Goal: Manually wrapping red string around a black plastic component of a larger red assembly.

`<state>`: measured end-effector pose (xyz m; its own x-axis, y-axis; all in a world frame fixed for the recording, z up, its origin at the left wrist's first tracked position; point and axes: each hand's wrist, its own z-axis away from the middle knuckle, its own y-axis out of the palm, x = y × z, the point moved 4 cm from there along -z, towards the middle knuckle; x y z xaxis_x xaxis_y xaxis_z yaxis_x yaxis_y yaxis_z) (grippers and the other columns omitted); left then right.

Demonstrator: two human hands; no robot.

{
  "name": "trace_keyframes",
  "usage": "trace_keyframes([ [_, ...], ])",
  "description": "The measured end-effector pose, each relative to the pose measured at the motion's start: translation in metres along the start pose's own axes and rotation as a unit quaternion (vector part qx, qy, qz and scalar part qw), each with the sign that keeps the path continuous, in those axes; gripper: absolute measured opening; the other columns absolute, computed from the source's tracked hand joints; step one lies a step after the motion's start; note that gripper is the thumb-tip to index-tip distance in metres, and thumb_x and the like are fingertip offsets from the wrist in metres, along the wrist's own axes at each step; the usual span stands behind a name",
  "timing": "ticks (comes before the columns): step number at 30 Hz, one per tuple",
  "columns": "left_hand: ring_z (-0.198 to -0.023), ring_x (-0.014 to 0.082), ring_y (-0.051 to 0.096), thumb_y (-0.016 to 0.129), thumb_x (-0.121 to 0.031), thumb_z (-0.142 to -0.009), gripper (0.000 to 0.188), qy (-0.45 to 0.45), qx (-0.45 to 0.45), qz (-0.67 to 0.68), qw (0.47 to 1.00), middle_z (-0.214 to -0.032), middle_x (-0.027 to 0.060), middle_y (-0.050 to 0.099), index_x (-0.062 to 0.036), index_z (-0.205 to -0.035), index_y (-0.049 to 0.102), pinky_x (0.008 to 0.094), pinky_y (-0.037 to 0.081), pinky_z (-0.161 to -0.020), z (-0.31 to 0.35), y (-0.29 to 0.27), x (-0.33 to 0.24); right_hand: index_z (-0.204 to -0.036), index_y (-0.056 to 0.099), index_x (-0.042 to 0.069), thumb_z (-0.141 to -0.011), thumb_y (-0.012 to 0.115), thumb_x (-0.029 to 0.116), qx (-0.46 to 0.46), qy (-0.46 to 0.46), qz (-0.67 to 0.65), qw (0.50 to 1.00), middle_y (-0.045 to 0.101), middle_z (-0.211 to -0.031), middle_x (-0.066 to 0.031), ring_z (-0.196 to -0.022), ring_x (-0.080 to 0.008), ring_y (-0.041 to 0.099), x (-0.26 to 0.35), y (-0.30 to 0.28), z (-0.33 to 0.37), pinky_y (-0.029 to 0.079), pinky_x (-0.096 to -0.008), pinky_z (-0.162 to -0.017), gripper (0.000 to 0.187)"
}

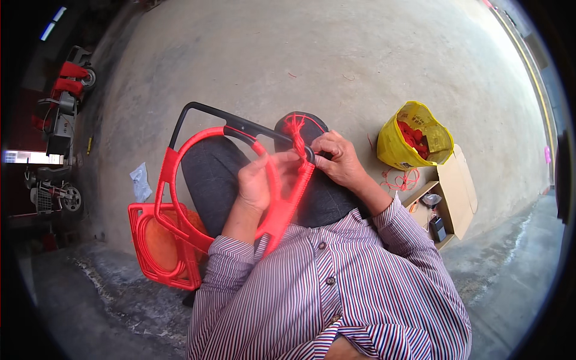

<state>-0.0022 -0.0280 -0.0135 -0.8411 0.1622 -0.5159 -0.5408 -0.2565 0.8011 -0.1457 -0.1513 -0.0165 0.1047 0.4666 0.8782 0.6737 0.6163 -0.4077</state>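
Observation:
Across my lap rests a frame with a black tubular handle (198, 108) and a red plaited wrapping (162, 180) around its sides and inner ring. A tied bunch of red cord (294, 126) hangs at the handle's right corner. My left hand (259, 180) reaches through the ring toward that corner; its fingers are smeared and partly hidden, so their grip is unclear. My right hand (339, 157) is at the corner's outer side, fingers pinched around thin red cord close to the wrapped bar. A strand arcs from the bunch toward this hand.
A similar red frame with an orange round centre (162, 240) stands at my left, near a crumpled white plastic bag (140, 182). To the right are a yellow bag (393, 144) with red material, loose red cord (402, 179) and an opened cardboard box (457, 186). Scooters (60, 132) stand far left.

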Motion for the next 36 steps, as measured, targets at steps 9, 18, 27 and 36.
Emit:
trace_keyframes([
  [9,-0.109,0.0384,0.06,0.051,-0.032,-0.086,0.056,-0.072,-0.064,-0.033,0.995,-0.119,0.0271,0.058,0.0096,-0.124,0.05,0.0461,0.049,-0.095,-0.004,-0.015,0.012,-0.081,0.051,0.007,-0.079,0.051,0.018,-0.08,0.132,-0.421,0.894,0.063,-0.09,-0.012,-0.091,-0.0246,0.057,-0.002,-0.059,0.012,0.04,-0.0413,-0.092,0.011],
  [18,-0.095,0.0403,0.064,0.048,-0.031,-0.088,0.053,-0.105,0.003,0.002,0.994,-0.112,0.031,0.059,0.0105,-0.121,0.051,0.0456,0.054,-0.085,-0.005,-0.003,0.012,-0.092,0.05,0.014,-0.093,0.052,0.026,-0.266,0.165,-0.517,0.797,0.042,-0.064,0.0035,-0.052,-0.0062,0.037,-0.001,-0.149,0.04,0.031,-0.018,-0.045,0.013],
  [27,-0.091,0.0395,0.064,0.05,-0.025,-0.09,0.044,-0.079,0.033,0.046,0.995,-0.111,0.0318,0.058,0.0051,-0.123,0.049,0.0455,0.054,-0.084,-0.01,-0.001,0.02,-0.108,0.056,0.005,-0.092,0.059,0.011,0.028,0.233,-0.282,0.93,0.056,-0.084,0.0029,-0.068,-0.004,0.048,0.027,-0.013,0.03,0.041,-0.0198,-0.061,0.017],
  [36,-0.095,0.0405,0.065,0.042,-0.032,-0.098,0.044,-0.131,0.055,0.071,0.987,-0.112,0.0269,0.06,0.0037,-0.121,0.05,0.0464,0.055,-0.081,-0.011,-0.011,0.015,-0.116,0.058,0.006,-0.086,0.057,0.007,0.014,0.232,-0.337,0.912,0.055,-0.079,0.007,-0.062,-0.0005,0.048,0.029,-0.058,0.043,0.039,-0.0182,-0.053,0.031],
])
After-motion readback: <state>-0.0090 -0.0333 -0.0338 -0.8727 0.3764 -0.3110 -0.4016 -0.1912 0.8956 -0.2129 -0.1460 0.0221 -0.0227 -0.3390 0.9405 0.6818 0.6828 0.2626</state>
